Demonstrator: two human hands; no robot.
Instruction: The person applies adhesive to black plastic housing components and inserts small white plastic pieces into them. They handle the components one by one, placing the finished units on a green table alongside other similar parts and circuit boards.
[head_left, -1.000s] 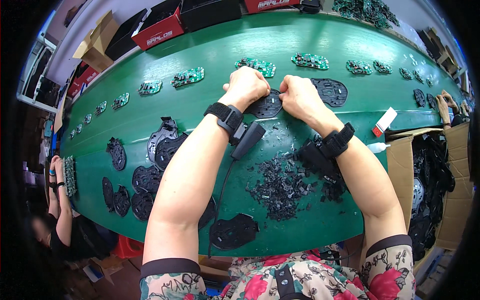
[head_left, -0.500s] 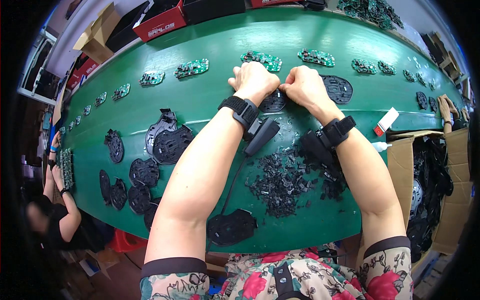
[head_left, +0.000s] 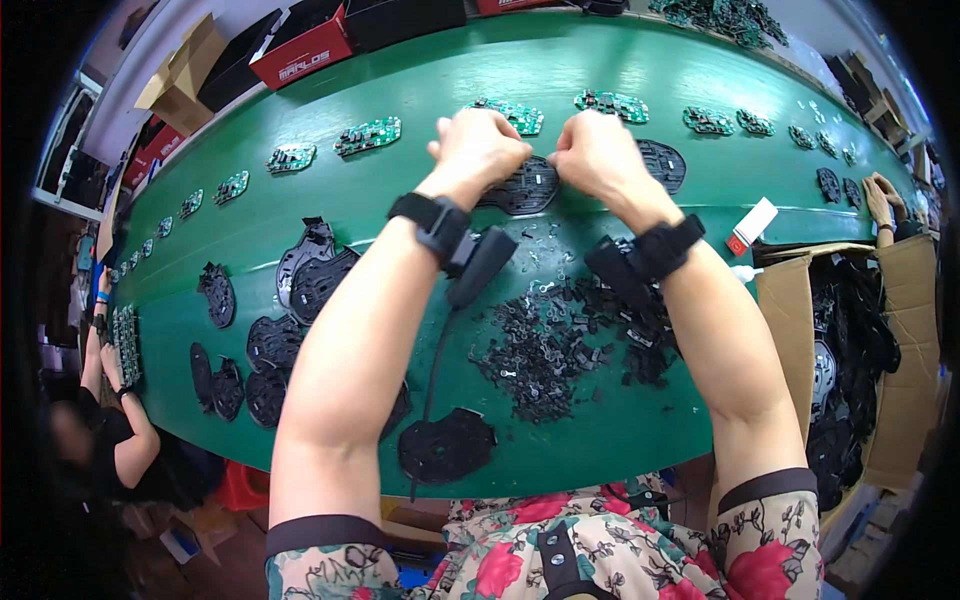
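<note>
Left hand (head_left: 478,150), mine: fingers curled, tips brought down at the upper edge of a black plate (head_left: 528,190); whether they grasp it, or some small part, I cannot tell. Right hand (head_left: 598,155), also mine: fingers bent, thumb and fingertips together beside the plate's right edge; what they pinch, if anything, is hidden from me.

Black plate, one: lying on the green table (head_left: 660,430) between and below my hands, ribbed face up. Second plate (head_left: 664,165), similar: just right of my right hand, partly covered by it.

Green circuit boards (head_left: 612,105): set out in a spaced row beyond my hands (one sits partly behind my left). Small black parts (head_left: 545,350), with some metal clips: a loose heap between my forearms. Black shells (head_left: 318,280): a group left of my left forearm. Red-and-white carton (head_left: 752,228): right of my right wrist. Cardboard box (head_left: 785,320), filled with black pieces: far right.
</note>
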